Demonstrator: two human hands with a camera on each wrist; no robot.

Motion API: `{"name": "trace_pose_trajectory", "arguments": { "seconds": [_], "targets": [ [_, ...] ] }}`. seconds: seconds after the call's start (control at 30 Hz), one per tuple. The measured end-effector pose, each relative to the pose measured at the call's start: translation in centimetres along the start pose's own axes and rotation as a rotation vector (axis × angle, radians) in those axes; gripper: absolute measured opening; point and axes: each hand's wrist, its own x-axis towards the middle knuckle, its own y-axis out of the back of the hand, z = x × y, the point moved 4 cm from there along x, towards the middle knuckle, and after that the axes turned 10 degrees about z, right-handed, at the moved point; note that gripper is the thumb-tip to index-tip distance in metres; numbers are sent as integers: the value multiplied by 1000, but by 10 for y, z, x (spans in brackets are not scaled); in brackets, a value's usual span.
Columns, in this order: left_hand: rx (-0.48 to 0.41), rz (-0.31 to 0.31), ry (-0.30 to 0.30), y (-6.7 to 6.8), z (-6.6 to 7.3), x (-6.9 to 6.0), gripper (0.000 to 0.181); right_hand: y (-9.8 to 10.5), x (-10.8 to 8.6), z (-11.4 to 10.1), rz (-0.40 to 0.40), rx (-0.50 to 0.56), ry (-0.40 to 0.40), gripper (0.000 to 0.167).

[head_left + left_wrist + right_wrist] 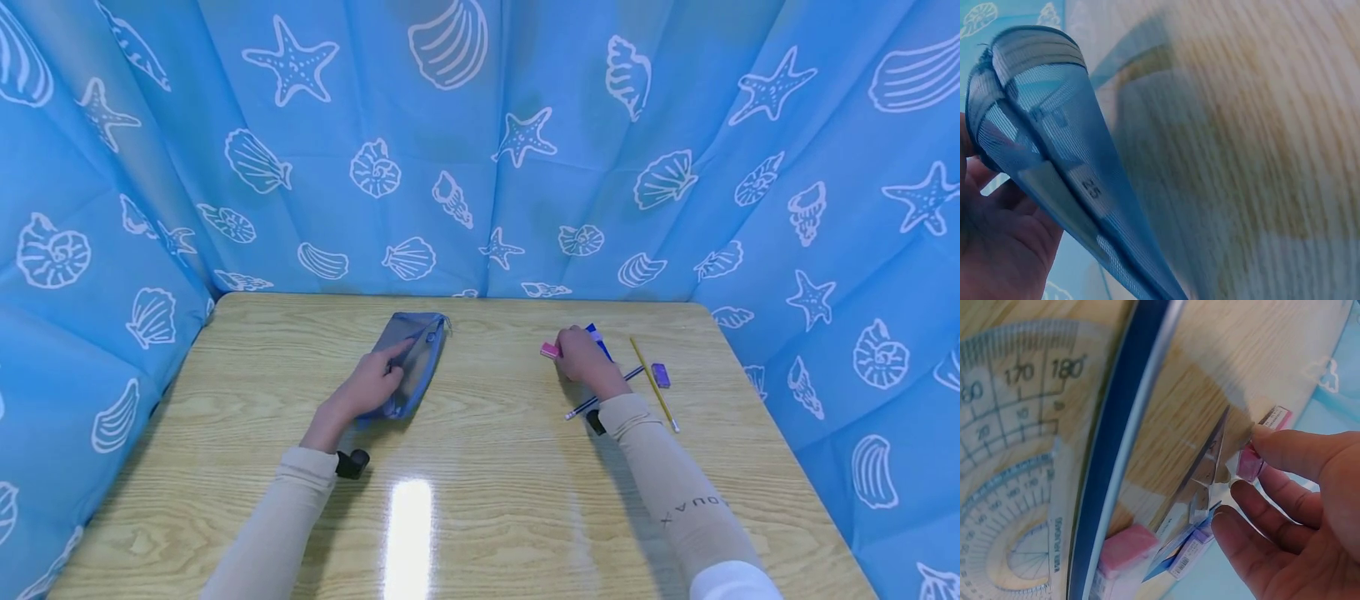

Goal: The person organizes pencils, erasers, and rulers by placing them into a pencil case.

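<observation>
A blue mesh zip pouch (pixel 408 375) lies at the left of the wooden table. My left hand (pixel 375 375) holds it by its side, the index finger stretched along the top; part of the fingers is hidden behind the mesh in the left wrist view. Inside the pouch (pixel 1079 125) a tag marked 25 shows through. On the right, my right hand (pixel 583 357) pinches a small pink eraser (pixel 550 351) between thumb and fingers. Close to that hand lie a dark blue pencil (pixel 581 408), a flat dark-blue item (pixel 597 337) and a clear protractor (pixel 1029 456).
A yellow pencil (pixel 654 383) and a purple eraser (pixel 660 375) lie to the right of my right hand. A pink block (pixel 1127 547) shows in the right wrist view. A blue shell-patterned curtain (pixel 480 167) surrounds the table (pixel 510 517) at its back and sides.
</observation>
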Motion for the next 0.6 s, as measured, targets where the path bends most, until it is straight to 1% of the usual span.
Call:
{"name": "trace_pose_trajectory", "arguments": {
  "seconds": [0.07, 0.27, 0.33, 0.43, 0.6],
  "targets": [
    [-30, 11, 17, 2, -1, 1, 59, 1, -1, 0, -2, 1, -6, 15],
    [-61, 67, 48, 8, 3, 0, 64, 7, -4, -5, 10, 10, -16, 18],
    [-85, 81, 60, 9, 3, 0, 66, 10, -5, -8, 16, 21, -10, 19],
    [-144, 111, 81, 11, 4, -1, 67, 13, -7, -13, 19, 53, -6, 22],
    [-244, 160, 116, 13, 3, -3, 69, 15, -12, -17, 4, 133, -25, 26]
  ]
}}
